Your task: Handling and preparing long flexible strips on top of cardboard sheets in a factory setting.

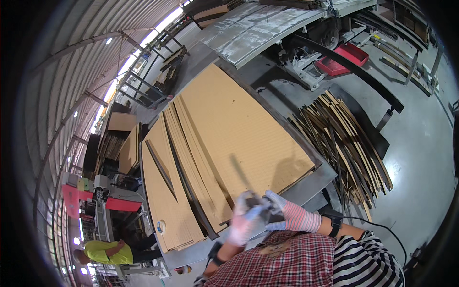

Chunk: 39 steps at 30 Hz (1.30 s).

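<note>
My left hand (pixel 245 221), in a pale glove, is smeared by motion at the near edge of the table. Beside it my right hand (pixel 292 215) wears a striped glove with light blue fingertips, and its fingers are closed. Between the hands is a small dark object (pixel 272 210), too blurred to name. Just beyond them lies a large tan sheet (pixel 239 124) with faint ribbed lines. To its left are long narrow tan strips (pixel 191 158) and dark-edged gaps. A ring-shaped roll of tape (pixel 161 227) rests on the left tan piece.
A heap of long thin offcuts (pixel 342 148) lies on the floor to the right. Beyond it sit a red bin (pixel 344 60) and a curved dark bar (pixel 354 69). A metal-topped table (pixel 263 26) stands farther off. At left is a person in a yellow shirt (pixel 110 252).
</note>
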Each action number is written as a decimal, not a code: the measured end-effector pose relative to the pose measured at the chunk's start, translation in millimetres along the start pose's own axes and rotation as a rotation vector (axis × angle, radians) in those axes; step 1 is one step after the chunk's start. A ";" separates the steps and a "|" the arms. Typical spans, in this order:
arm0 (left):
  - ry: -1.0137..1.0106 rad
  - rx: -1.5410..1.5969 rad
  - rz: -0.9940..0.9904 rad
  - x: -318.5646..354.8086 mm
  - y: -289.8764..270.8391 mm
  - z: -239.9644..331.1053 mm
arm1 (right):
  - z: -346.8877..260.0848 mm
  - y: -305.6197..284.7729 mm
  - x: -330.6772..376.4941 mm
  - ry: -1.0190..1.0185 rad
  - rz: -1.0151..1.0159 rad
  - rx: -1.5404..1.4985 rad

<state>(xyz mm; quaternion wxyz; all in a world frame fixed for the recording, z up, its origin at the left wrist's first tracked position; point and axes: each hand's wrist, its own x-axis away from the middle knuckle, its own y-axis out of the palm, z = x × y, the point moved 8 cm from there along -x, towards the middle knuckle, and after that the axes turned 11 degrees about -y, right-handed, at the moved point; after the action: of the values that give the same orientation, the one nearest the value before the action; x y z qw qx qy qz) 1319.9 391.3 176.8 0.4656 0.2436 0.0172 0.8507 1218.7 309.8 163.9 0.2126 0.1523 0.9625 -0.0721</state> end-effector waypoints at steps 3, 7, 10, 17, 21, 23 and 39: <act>-0.065 -0.168 -0.136 -38.2 62.5 -16.3 | 29.6 -38.9 35.3 0.282 0.252 -0.260; 0.019 -0.901 -0.437 -74.0 94.5 -16.3 | 47.3 -96.5 114.3 0.508 0.499 -0.301; 0.230 -1.198 -0.378 -128.8 92.9 -2.2 | 38.8 -113.6 132.4 0.278 0.667 -0.486; 0.867 -1.528 -0.310 -213.3 73.9 -8.0 | 26.2 -113.3 163.9 0.464 0.817 -0.113; 0.829 -1.612 -0.262 -225.8 65.7 -11.1 | 6.4 -107.0 131.8 0.600 0.440 0.775; 0.801 -1.626 -0.302 -229.3 68.6 -10.5 | 3.4 -101.0 111.7 0.635 0.384 0.849; 0.611 -1.666 -0.251 -244.4 55.7 -1.3 | -18.2 -78.2 -24.2 1.151 -0.457 1.359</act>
<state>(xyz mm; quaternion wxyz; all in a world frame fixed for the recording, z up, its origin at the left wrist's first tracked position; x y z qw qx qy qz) 1385.2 164.4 92.5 0.5561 -0.4139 -0.4561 0.5580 1207.2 233.4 196.5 -0.4540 0.0631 0.6771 -0.5756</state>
